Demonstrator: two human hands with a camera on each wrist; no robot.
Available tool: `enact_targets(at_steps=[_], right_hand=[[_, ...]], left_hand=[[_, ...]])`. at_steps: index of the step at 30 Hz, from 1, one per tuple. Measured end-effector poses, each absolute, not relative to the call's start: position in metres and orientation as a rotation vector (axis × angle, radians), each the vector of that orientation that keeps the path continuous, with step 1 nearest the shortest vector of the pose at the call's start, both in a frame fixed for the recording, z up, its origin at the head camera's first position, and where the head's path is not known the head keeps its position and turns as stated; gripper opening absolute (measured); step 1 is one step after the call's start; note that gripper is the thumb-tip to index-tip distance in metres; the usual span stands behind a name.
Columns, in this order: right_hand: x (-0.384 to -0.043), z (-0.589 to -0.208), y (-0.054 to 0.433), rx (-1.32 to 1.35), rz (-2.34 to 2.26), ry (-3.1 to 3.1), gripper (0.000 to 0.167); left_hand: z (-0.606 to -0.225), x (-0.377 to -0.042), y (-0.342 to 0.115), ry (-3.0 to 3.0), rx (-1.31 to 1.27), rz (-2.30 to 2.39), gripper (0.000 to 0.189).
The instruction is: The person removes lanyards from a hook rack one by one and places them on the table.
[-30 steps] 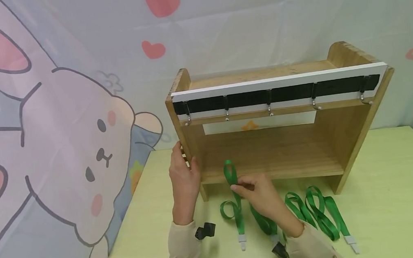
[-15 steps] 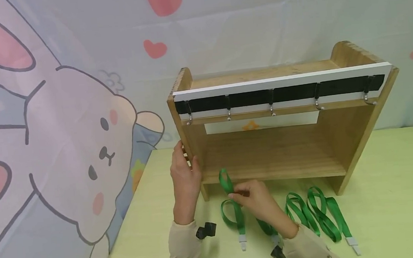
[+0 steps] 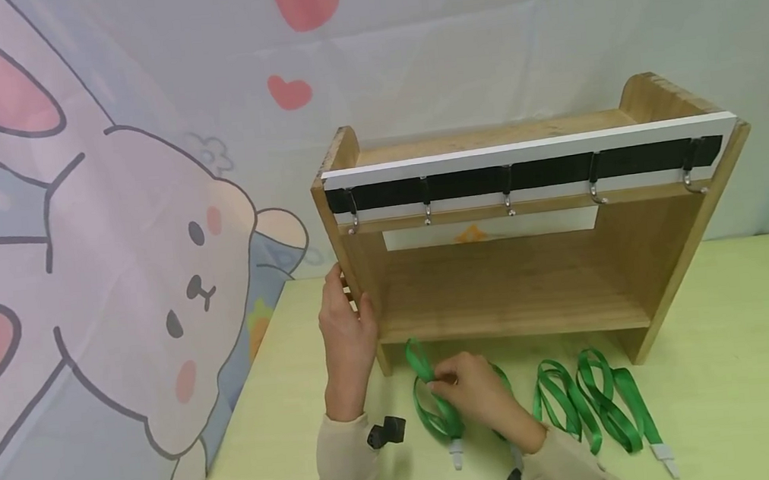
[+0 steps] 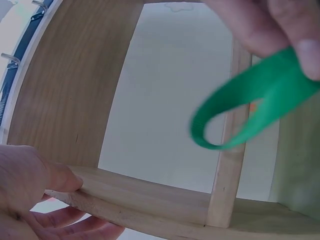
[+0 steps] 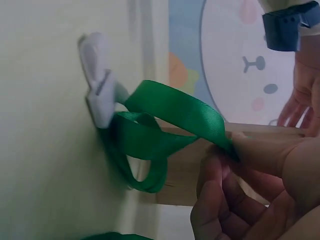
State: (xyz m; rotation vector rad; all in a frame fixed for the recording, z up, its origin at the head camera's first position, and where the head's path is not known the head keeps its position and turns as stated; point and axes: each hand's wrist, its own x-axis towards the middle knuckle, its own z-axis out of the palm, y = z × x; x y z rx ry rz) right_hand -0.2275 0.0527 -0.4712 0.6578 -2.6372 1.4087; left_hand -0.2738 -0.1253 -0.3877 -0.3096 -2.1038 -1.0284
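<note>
In the head view, my left hand (image 3: 350, 342) holds the left side panel of a small wooden shelf (image 3: 512, 290). Its thumb lies on the inner face and its fingers on the outer face, as the left wrist view shows. My right hand (image 3: 476, 388) pinches a green lanyard (image 3: 444, 421) between thumb and fingertips, low in front of the shelf's left part. A small loop of ribbon sticks up past the pinch. The lanyard's white clip (image 5: 102, 95) hangs at the lower end, close over the table. Part of another green lanyard is hidden behind the right hand.
More green lanyards (image 3: 608, 403) lie coiled on the pale yellow table (image 3: 746, 376) to the right. Along the shelf's upper front runs a white strip with a black band (image 3: 462, 185) and several metal hooks (image 3: 509, 202). A cartoon-printed cloth (image 3: 442, 37) hangs behind.
My right hand has moved down and slightly left with the lanyard, whose loop dropped below the lower shelf board and whose ribbon now bunches together. My left hand keeps its hold on the panel.
</note>
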Motion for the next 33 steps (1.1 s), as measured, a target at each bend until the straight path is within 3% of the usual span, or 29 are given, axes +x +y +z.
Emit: enact_targets(at_steps=[4,20,28,33], right_hand=[[-0.227,-0.477,0.048,0.641,1.37,-2.666,0.01],[-0.226,-0.496,0.048,0.626,1.279,-2.751,0.052],[-0.226,-0.493,0.05,0.601,1.214,-2.794,0.051],[-0.225,-0.488,0.051,0.597,1.183,-2.814,0.032]], left_hand=[[-0.388,-0.274,-0.126,-2.102,-0.296,-1.033,0.047],[-0.388,-0.273,-0.123,-2.15,-0.266,-1.001,0.048],[-0.387,-0.274,-0.123,-2.148,-0.262,-1.011,0.048],[-0.387,-0.274,-0.124,-2.135,-0.268,-1.012,0.048]])
